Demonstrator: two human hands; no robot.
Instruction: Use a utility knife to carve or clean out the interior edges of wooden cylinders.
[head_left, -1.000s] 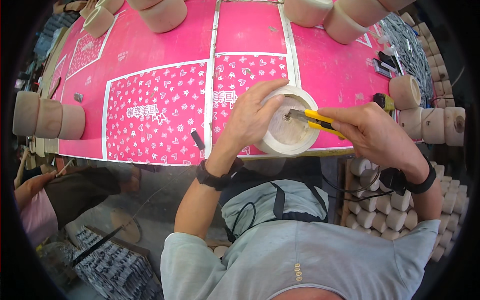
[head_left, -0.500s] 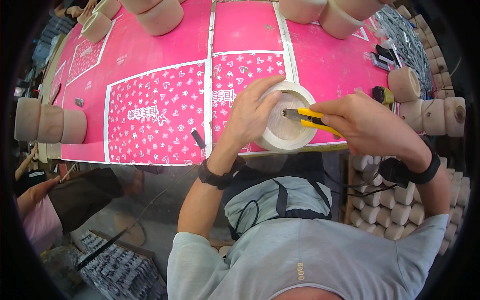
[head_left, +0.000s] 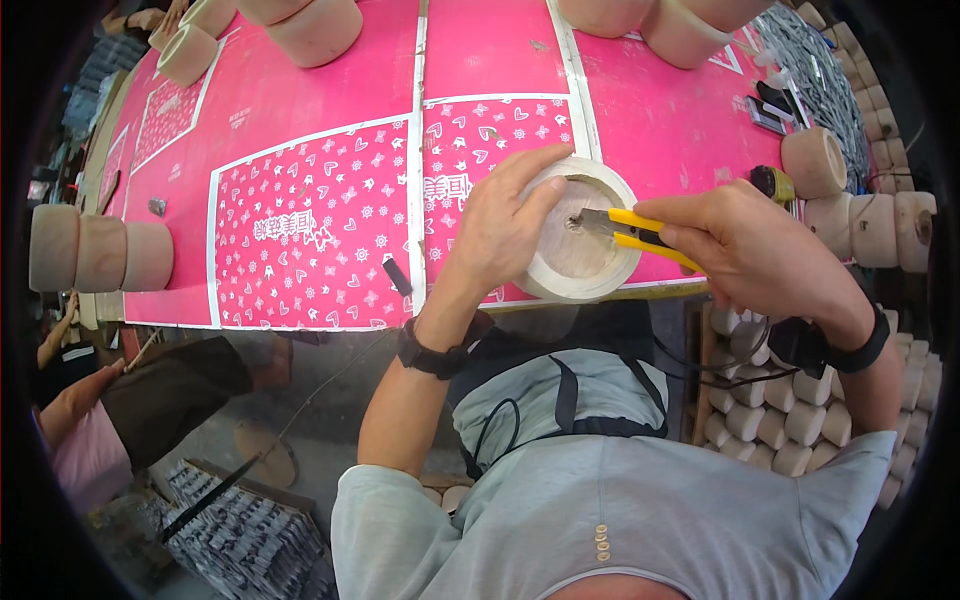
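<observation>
A round, hollowed pale wooden bowl (head_left: 622,190) sits at the near edge of the pink table, its open side facing me. My left hand (head_left: 508,215) grips its left wall, the thumb over the rim and the fingers around the outside. In my right hand (head_left: 740,240) is a yellow and black utility knife (head_left: 645,236). Its blade points left into the bowl, with the tip at a small dark knot on the inner bottom. Part of the bowl's left side is hidden under my left hand.
Stacked wooden bowls stand at the table's left edge (head_left: 100,250), far side (head_left: 315,35) and right edge (head_left: 860,228). A yellow tape measure (head_left: 772,184) lies at right. A small dark bar (head_left: 397,277) rests left of my hand. Co-workers' arms show at far left.
The knife and my right hand have shifted slightly right, and the blade has drawn back a little across the knot. My left hand keeps its hold on the bowl.
</observation>
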